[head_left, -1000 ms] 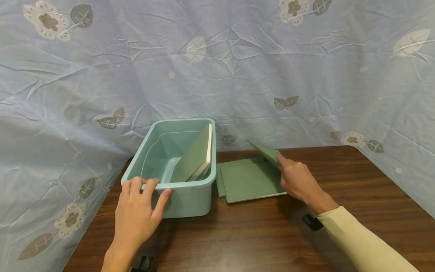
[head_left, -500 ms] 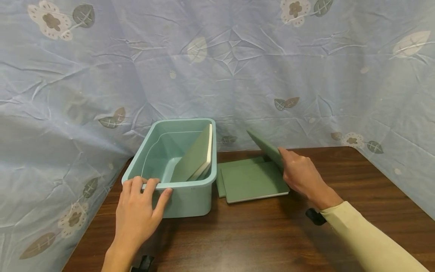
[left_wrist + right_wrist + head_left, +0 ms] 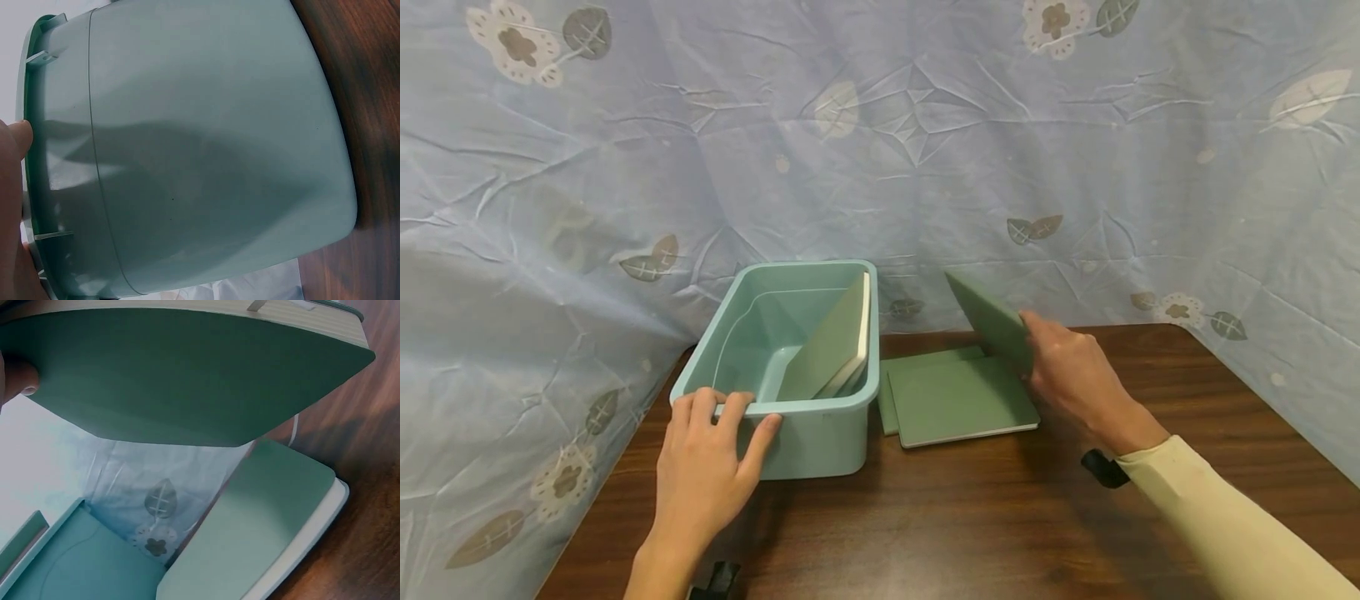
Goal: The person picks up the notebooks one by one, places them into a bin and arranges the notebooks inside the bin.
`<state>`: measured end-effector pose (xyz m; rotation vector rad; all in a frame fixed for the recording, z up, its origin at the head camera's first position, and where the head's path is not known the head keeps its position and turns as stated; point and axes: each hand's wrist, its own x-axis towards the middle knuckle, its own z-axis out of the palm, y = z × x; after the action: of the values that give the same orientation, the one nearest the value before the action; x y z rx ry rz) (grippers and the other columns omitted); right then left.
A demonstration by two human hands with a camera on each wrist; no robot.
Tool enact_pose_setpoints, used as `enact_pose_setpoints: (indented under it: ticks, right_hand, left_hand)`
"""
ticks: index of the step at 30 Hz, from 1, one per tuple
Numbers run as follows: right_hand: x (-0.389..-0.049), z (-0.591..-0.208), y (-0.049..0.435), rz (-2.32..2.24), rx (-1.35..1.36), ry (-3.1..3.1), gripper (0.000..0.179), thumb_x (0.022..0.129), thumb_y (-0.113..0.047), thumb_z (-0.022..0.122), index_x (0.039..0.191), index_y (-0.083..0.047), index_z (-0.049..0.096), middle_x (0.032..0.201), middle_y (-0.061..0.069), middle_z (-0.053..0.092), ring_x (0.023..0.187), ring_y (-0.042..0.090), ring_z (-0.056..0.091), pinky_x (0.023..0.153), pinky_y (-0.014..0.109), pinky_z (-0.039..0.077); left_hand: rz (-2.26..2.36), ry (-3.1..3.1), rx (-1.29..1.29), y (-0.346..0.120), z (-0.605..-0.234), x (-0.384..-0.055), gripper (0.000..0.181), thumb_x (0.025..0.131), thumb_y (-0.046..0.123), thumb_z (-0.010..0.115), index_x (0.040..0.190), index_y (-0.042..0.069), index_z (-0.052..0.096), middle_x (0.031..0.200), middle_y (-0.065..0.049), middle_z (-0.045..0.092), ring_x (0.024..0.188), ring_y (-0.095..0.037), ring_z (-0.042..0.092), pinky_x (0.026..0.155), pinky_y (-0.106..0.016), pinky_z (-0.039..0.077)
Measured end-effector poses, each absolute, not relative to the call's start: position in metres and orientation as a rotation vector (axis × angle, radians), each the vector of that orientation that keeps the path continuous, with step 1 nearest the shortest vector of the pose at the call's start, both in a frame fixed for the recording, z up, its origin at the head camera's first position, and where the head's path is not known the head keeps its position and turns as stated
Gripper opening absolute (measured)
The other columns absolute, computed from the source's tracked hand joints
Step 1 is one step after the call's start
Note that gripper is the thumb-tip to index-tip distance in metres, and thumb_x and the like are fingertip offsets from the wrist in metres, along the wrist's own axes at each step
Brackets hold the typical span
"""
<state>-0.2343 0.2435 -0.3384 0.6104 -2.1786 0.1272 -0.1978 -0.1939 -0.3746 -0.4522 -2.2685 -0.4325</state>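
Left hand (image 3: 707,458): we grip the near rim of the bin (image 3: 812,446), which stretches away beyond these fingers.
Leaning notebooks (image 3: 823,342): inside the bin along its right wall, ahead and right of our left fingers.
Right hand (image 3: 1075,379): we hold the raised notebook (image 3: 988,321), which slants left and back from our fingers.
Upper notebook (image 3: 962,404): flat, left of our right fingers.
Lower notebook (image 3: 936,359): beneath it, showing to its left and behind, just beside the bin.
Table (image 3: 970,533): below all our fingers.
Cloth (image 3: 925,183): behind everything, beyond our fingers.
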Motion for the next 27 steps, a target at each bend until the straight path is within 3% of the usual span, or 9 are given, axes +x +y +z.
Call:
enact_pose_setpoints:
  ticks: [5,10,17,27]
  right_hand:
    - [-0.234,-0.332,0.243,0.125,0.626,-2.171,0.046,0.075,0.006,0.064,0.120,0.009,0.058,0.082,0.020,0.068,0.062,0.033,0.067,0.048,0.045,0.053]
    - [-0.234,-0.323,0.243,0.115,0.664,-2.150,0.057,0.065,0.008,0.068,0.121,0.008,0.056,0.085,0.020,0.067,0.066,0.034,0.067,0.050,0.046,0.053]
    - [-0.235,-0.307,0.241,0.055,0.663,-2.089,0.039,0.079,0.007,0.066,0.117,0.010,0.059,0.082,0.025,0.067,0.066,0.037,0.067,0.045,0.047,0.052]
    - [-0.237,-0.287,0.233,0.066,0.673,-2.074,0.034,0.083,0.007,0.062,0.117,0.011,0.058,0.079,0.025,0.065,0.065,0.037,0.066,0.046,0.047,0.053]
  left_hand:
    - [-0.434,-2.269,-0.452,-0.194,-0.375,-0.198,0.038,0.090,0.042,0.067,0.106,0.008,0.064,0.094,-0.014,0.049,0.096,-0.037,0.046,0.079,-0.049,0.042]
    - [-0.430,-2.268,-0.452,-0.194,-0.374,-0.199,0.038,0.090,0.042,0.067,0.107,0.009,0.064,0.094,-0.014,0.049,0.096,-0.037,0.046,0.079,-0.049,0.042]
    - [-0.435,-2.276,-0.448,-0.192,-0.375,-0.199,0.037,0.090,0.042,0.067,0.107,0.009,0.064,0.095,-0.014,0.049,0.097,-0.037,0.046,0.079,-0.049,0.042]
    - [-0.429,-2.284,-0.432,-0.194,-0.374,-0.197,0.038,0.090,0.042,0.068,0.107,0.009,0.065,0.095,-0.014,0.050,0.098,-0.036,0.046,0.078,-0.049,0.043]
